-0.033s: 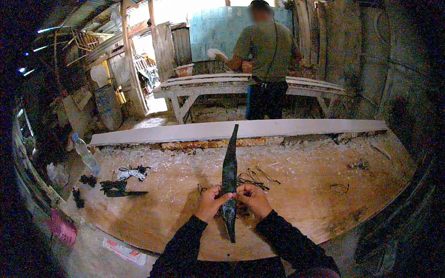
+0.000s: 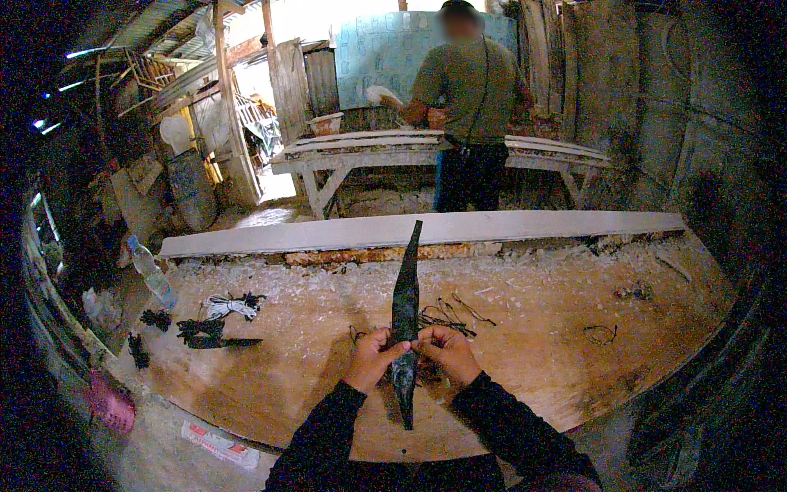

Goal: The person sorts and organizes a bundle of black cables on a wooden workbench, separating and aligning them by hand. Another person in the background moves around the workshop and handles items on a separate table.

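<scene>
A long black strip (image 2: pixel 406 303), wide in its middle and tapered at both ends, stands lengthwise before me over the wooden table. My left hand (image 2: pixel 374 361) grips its left edge, the thumb lying across the strip's face. From the other side my right hand (image 2: pixel 449 354) pinches the strip's right edge, its fingertips close to my left thumb. Whether a thin cord is also between those fingers I cannot make out. Thin dark cords (image 2: pixel 447 316) lie on the table just beyond my right hand.
At the table's left lie a white cord bundle (image 2: pixel 232 307), black cord bundles (image 2: pixel 199 331) and a clear bottle (image 2: pixel 152 272). A long white board (image 2: pixel 328 234) runs along the far edge. A person (image 2: pixel 475 90) stands at a bench (image 2: pixel 361 156) behind it. White flakes litter the tabletop (image 2: pixel 557 344).
</scene>
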A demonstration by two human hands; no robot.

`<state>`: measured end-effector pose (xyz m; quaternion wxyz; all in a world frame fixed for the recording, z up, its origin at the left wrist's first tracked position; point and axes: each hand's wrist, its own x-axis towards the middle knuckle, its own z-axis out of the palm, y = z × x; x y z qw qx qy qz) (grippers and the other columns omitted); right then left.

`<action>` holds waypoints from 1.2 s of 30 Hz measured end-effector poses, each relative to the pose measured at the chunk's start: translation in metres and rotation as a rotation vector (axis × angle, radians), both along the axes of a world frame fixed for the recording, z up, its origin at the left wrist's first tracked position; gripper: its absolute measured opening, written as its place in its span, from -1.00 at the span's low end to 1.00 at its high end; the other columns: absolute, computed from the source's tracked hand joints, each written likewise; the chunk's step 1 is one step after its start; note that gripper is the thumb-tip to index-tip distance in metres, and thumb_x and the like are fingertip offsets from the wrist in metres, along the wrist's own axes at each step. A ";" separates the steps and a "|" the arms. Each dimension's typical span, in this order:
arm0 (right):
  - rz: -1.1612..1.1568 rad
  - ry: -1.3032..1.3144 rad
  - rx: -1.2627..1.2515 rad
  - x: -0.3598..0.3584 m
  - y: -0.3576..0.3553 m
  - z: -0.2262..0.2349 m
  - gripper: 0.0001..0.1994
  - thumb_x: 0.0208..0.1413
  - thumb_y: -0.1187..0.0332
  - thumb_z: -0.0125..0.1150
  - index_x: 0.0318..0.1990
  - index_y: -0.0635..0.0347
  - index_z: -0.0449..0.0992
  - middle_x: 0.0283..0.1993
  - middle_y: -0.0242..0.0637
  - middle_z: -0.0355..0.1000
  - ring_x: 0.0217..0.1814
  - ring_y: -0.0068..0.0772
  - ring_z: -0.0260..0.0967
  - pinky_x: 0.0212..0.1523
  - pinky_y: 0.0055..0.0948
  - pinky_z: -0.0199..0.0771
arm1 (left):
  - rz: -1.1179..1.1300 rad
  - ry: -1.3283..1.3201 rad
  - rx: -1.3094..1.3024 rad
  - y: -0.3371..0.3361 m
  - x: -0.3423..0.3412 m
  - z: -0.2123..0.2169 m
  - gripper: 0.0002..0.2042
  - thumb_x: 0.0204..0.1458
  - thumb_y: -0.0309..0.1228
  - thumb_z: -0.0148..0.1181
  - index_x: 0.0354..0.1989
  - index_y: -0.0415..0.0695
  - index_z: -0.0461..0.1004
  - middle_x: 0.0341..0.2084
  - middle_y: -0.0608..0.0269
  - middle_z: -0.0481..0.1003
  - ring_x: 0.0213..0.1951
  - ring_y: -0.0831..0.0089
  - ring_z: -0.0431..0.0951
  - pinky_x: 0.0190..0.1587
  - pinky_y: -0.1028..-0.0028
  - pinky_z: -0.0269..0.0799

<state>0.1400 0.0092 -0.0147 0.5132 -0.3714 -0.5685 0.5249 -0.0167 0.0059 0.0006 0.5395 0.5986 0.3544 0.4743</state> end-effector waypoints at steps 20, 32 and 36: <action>-0.066 -0.195 0.144 -0.001 -0.004 0.007 -0.92 -0.13 0.51 0.07 -0.57 0.21 0.31 -0.58 -0.51 0.27 -0.52 -0.74 0.16 -0.50 -0.66 0.23 | 0.130 0.300 0.119 -0.005 0.002 0.009 -0.83 -0.13 -0.46 0.09 -0.34 -0.23 0.39 -0.49 0.37 0.43 -0.46 0.64 0.38 -0.40 0.62 0.31; -0.196 -0.473 0.334 -0.004 -0.011 0.019 -0.93 -0.14 0.48 0.08 -0.55 0.22 0.32 -0.62 -0.46 0.28 -0.56 -0.72 0.17 -0.55 -0.65 0.22 | 0.004 0.222 0.116 0.010 -0.002 -0.025 -0.81 -0.07 -0.37 0.03 -0.32 -0.20 0.34 -0.49 0.37 0.40 -0.45 0.61 0.36 -0.41 0.62 0.27; -0.146 -0.317 0.264 -0.002 -0.005 0.010 -0.94 -0.11 0.47 0.04 -0.53 0.21 0.33 -0.60 -0.48 0.29 -0.54 -0.72 0.18 -0.54 -0.66 0.23 | -0.031 0.101 -0.011 0.005 -0.001 -0.013 -0.79 -0.06 -0.32 0.02 -0.33 -0.20 0.35 -0.51 0.38 0.40 -0.46 0.63 0.36 -0.38 0.63 0.27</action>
